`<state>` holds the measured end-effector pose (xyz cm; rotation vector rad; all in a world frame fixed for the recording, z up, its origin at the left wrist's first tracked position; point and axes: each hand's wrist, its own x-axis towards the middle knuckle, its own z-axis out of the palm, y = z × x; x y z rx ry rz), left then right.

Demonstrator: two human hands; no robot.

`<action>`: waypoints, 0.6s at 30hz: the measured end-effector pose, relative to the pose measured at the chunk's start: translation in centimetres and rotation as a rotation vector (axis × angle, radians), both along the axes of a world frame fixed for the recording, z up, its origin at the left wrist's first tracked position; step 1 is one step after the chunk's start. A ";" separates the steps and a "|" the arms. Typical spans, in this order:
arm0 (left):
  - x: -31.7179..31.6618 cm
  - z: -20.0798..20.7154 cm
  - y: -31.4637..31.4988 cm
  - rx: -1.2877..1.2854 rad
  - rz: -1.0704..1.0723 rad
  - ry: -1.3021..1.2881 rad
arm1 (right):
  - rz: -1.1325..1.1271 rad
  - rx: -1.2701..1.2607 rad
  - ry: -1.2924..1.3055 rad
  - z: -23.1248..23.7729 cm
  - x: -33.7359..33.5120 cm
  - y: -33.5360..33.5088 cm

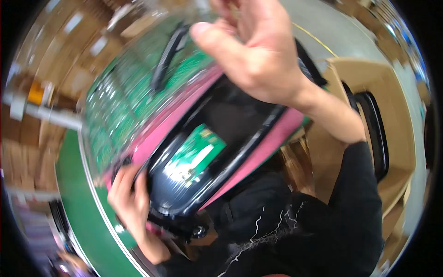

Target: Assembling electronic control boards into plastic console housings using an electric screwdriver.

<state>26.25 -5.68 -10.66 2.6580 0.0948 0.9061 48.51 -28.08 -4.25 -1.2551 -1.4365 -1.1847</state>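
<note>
Watching from my remote station, I see a black top [318,231] crossed by thin, jagged white lines [253,240] branching like lightning, dark sleeves [357,180], and a bare left hand [131,198] and right hand [258,57].

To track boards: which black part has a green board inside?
The shell on the pink surface, by the left hand; parts in the cardboard box show none.

brown cartons [69,46] stacked left | yellow line [315,37] across grey floor [337,25]
</note>
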 end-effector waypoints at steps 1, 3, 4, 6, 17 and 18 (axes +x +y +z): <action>-1.7 0.1 0.5 0.058 0.001 -0.013 | 0.072 0.031 0.423 0.2 -1.3 -2.0; -7.1 -0.2 2.0 0.171 0.149 -0.099 | -0.109 0.109 0.213 0.9 0.7 -6.1; -9.8 -0.4 2.8 0.291 0.215 -0.189 | -0.276 0.124 0.095 0.9 1.7 -8.4; -11.2 -0.5 1.3 0.237 0.446 -0.384 | -0.271 0.150 0.472 -0.6 3.6 -13.4; -22.6 -4.2 11.7 -0.609 0.538 -0.726 | -1.307 -0.415 1.339 -23.3 10.6 -42.6; -22.7 -4.2 12.0 -0.713 0.477 -0.764 | -1.341 -0.592 1.370 -25.0 10.2 -43.5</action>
